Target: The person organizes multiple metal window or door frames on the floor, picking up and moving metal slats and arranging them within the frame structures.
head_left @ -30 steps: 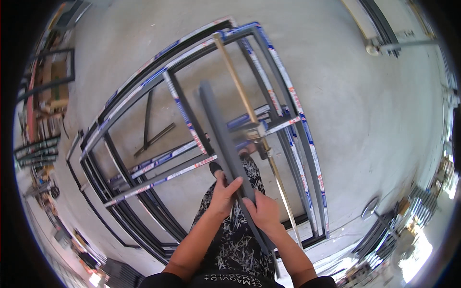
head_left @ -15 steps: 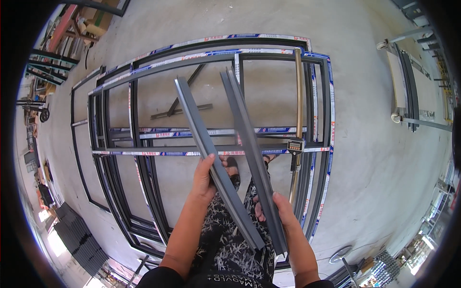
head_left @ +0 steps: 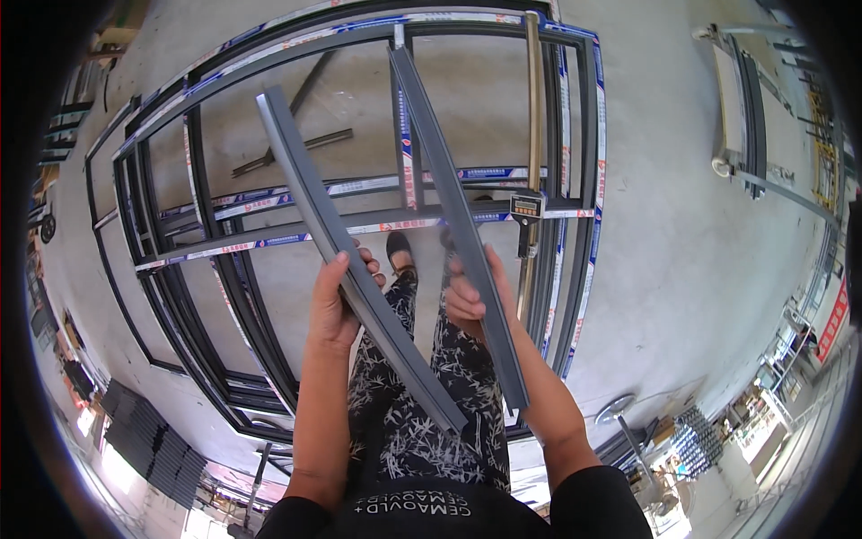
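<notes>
The step in hand looks like handling 2 loose pieces at once: a straight dark-grey metal profile (head_left: 314,190) in the left hand (head_left: 334,301) and a matching straight dark-grey metal profile with a lengthwise groove (head_left: 435,148) in the right hand (head_left: 465,301). My judgement is that the next move calls for a secure hold on both and care with their far ends, which reach out over the stacked dark-grey metal frames with blue-and-white tape (head_left: 599,162).

The left fingers are closed on their profile below its middle, thumb on the left side and fingertips showing past the right edge. The right fingers curl from behind round theirs, tips at its left edge and thumb along the right; the contact behind is hidden. Both profiles slant up-left, apart from each other, near ends in front of the patterned black-and-white trousers (head_left: 404,395). A long brass-coloured bar with a digital readout (head_left: 533,117) lies across the frames, right of the right profile.
</notes>
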A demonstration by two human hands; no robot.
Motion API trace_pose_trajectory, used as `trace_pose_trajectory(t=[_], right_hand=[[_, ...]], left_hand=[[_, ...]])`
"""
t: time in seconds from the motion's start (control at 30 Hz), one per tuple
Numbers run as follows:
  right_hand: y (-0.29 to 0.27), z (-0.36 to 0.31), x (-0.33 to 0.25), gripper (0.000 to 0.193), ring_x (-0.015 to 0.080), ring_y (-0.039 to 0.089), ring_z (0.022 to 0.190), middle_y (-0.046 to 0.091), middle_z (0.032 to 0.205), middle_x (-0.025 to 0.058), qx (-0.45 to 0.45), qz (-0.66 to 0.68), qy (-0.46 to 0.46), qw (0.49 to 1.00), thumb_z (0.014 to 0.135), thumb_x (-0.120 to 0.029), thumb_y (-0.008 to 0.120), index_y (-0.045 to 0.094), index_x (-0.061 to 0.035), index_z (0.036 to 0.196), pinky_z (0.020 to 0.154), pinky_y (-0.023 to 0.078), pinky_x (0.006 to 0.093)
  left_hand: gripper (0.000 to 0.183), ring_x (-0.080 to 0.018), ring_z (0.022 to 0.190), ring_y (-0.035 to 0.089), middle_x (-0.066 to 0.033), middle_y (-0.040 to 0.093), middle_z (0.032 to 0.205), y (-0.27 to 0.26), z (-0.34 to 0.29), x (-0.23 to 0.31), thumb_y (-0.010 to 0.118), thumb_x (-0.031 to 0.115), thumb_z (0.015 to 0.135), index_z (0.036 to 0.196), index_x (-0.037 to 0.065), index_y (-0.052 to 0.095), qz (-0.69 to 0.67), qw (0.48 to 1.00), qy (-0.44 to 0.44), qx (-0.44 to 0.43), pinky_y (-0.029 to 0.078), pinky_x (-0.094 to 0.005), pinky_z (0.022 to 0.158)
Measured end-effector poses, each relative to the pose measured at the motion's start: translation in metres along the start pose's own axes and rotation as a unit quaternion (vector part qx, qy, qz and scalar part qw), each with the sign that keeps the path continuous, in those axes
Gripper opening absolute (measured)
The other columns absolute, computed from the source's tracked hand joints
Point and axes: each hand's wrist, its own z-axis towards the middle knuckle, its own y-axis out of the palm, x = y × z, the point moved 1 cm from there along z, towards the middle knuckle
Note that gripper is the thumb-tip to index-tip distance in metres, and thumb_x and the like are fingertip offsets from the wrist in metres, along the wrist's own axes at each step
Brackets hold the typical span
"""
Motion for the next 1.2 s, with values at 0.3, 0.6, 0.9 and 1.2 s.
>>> trace_pose_trajectory(t=[0.3, 0.6, 0.9, 1.2], right_hand=[[-0.003, 0.016, -0.012, 0.057, 0.0117, 0.047, 0.047, 0.053, 0.061, 0.0034, -0.07, 0.063, 0.019, 0.995, 0.094, -0.056, 0.036, 0.054, -0.0022, 0.101, 0.043, 0.035, 0.0221], [0.024, 0.007, -0.008, 0.038, 0.0246, 0.062, 0.078, 0.063, 0.087, 0.0136, 0.27, -0.672, -0.181, 0.665, 0.091, -0.022, 0.055, 0.053, -0.0011, 0.122, 0.071, 0.049, 0.0317], [0.022, 0.012, 0.002, 0.034, 0.0408, 0.047, 0.116, 0.043, 0.133, 0.0236, 0.113, -0.799, -0.224, 0.546, 0.085, -0.004, 0.054, 0.057, -0.0089, 0.119, 0.098, 0.038, 0.0422], [0.031, -0.001, 0.015, 0.036, 0.0408, 0.04, 0.126, 0.037, 0.139, 0.0262, 0.144, -0.78, -0.202, 0.575, 0.084, -0.012, 0.058, 0.055, -0.0012, 0.119, 0.103, 0.033, 0.0427]], left_hand=[[0.039, -0.0165, 0.084, 0.053, -0.0062, 0.053, 0.093, 0.004, 0.015, -0.007, 0.066, 0.025, 0.083, 0.112, 0.004, 0.048, 0.01, 1.0, -0.013, -0.001, 0.047, -0.0316, 0.076], [0.049, -0.0255, 0.11, 0.053, -0.0125, 0.058, 0.114, 0.03, 0.034, -0.015, 0.058, 0.038, 0.082, 0.115, 0.002, 0.054, -0.026, 0.996, -0.066, -0.053, 0.044, -0.0419, 0.094], [0.039, -0.0356, 0.118, 0.048, -0.017, 0.055, 0.115, 0.043, 0.05, -0.021, 0.059, 0.035, 0.078, 0.101, 0.004, 0.057, -0.013, 0.998, -0.049, -0.044, 0.041, -0.0466, 0.1], [0.036, -0.0351, 0.117, 0.051, -0.0201, 0.054, 0.12, 0.036, 0.053, -0.032, 0.058, 0.035, 0.078, 0.098, 0.005, 0.056, 0.048, 0.991, -0.047, -0.116, 0.039, -0.0445, 0.103]])
